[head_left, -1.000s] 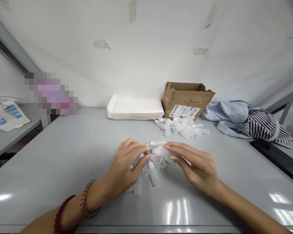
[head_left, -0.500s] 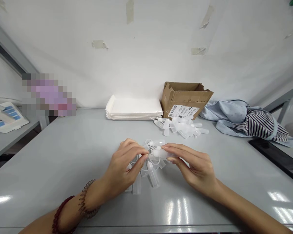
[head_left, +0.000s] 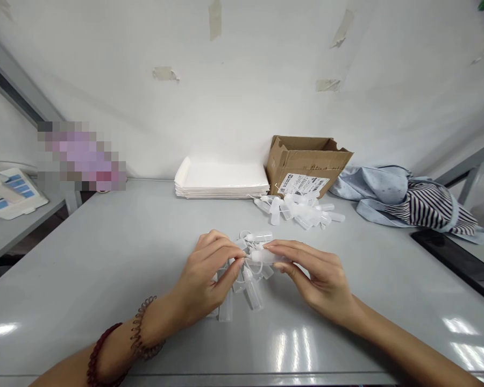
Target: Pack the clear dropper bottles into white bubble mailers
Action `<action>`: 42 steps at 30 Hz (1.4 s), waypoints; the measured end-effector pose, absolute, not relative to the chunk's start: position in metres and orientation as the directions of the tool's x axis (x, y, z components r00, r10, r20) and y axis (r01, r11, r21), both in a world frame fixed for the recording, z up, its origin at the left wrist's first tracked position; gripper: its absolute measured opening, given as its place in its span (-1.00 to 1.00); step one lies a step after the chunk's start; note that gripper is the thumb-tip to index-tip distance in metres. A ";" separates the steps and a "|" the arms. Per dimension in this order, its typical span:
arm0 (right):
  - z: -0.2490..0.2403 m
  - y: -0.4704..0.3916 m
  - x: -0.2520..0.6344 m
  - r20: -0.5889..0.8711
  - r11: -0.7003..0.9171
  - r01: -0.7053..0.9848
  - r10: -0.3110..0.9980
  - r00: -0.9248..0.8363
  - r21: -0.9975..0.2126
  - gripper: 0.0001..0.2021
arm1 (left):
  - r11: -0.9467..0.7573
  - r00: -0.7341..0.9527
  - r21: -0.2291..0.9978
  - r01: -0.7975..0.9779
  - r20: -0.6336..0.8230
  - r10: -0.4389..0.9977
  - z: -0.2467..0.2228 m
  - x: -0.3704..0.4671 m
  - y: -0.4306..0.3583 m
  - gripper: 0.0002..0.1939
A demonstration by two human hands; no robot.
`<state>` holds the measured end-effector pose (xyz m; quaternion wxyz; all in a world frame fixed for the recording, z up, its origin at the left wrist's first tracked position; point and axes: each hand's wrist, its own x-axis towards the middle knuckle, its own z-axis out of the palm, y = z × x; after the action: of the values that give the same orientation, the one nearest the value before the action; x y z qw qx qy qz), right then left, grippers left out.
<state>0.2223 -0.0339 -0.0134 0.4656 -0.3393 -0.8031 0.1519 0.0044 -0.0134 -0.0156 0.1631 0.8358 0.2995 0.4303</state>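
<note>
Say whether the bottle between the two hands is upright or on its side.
On its side: the bottle runs crosswise, its neck end toward the left hand, its body held by the right hand.

Cardboard box (head_left: pixel 302 163) between white stack (head_left: pixel 225 178) and blue, striped fabric (head_left: pixel 417 205).

The right hand (head_left: pixel 320 277) hides part of a bottle (head_left: pixel 262 256); pixelation obscures a purple shape (head_left: pixel 80 153); right edge crops a black slab (head_left: pixel 454 260).

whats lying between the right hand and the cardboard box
In the head view, small translucent bottles lie piled on the grey table between the right hand and the cardboard box, close to the box.
</note>
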 end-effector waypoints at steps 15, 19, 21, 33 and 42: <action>-0.007 -0.004 0.245 0.646 0.646 0.678 0.691 -0.325 -0.349 -0.83 | -0.540 0.604 0.661 0.522 0.161 0.781 0.001 -0.017 0.009 -0.82; -0.016 0.018 0.273 0.660 0.464 0.838 0.730 -0.178 -0.287 -0.83 | -0.536 0.557 0.654 0.534 0.205 0.805 -0.001 -0.019 0.013 -0.79; -0.019 0.028 0.287 0.639 0.386 0.880 0.758 -0.132 -0.277 -0.81 | -0.527 0.506 0.631 0.569 0.236 0.829 -0.003 -0.019 0.015 -0.78; -0.035 0.046 0.315 0.453 0.157 0.946 0.891 -0.013 -0.282 -0.76 | -0.467 0.388 0.628 0.623 0.270 0.881 -0.003 -0.017 0.014 -0.72; -0.011 0.036 0.310 0.552 0.151 0.886 0.823 0.134 -0.440 -0.75 | -0.447 0.359 0.636 0.629 0.273 0.893 -0.005 -0.017 0.014 -0.71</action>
<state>0.3105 0.0356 -0.0106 0.3797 -0.6504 -0.6566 -0.0414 -0.0167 0.0138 -0.0045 0.2180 0.7949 0.4784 0.3029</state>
